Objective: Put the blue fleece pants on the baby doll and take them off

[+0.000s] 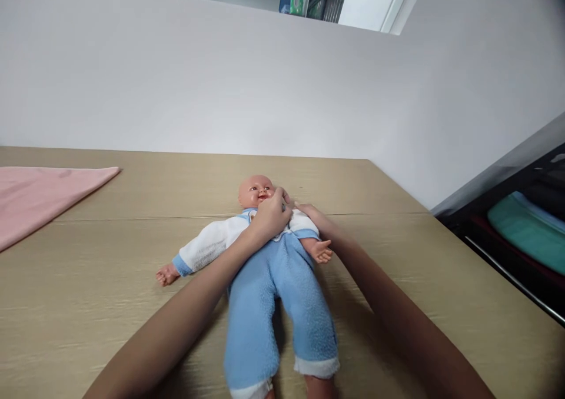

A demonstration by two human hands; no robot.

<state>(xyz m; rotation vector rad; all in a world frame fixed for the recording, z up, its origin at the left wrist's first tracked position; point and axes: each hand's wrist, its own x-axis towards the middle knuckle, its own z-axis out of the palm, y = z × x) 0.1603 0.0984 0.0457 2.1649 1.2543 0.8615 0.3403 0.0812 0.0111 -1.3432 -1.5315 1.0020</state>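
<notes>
A baby doll [257,192] with a bald head lies on its back on the table, head toward the wall. Its outfit [258,305] is fuzzy, with blue trousers and a white top with blue cuffs. My left hand [272,213] reaches across the chest, fingers curled closed on the outfit near the doll's neck and shoulder. My right hand [312,215] is closed at the same shoulder, on the white sleeve; some of its fingers are hidden. One doll arm [207,249] stretches out to the left, the other [318,249] rests beside my right wrist.
The wooden table [110,305] meets a white wall [198,81] at the back. A pink cloth [44,196] lies flat at the left. Off the right edge, a dark rack or case [485,240] holds folded teal fabric [527,228].
</notes>
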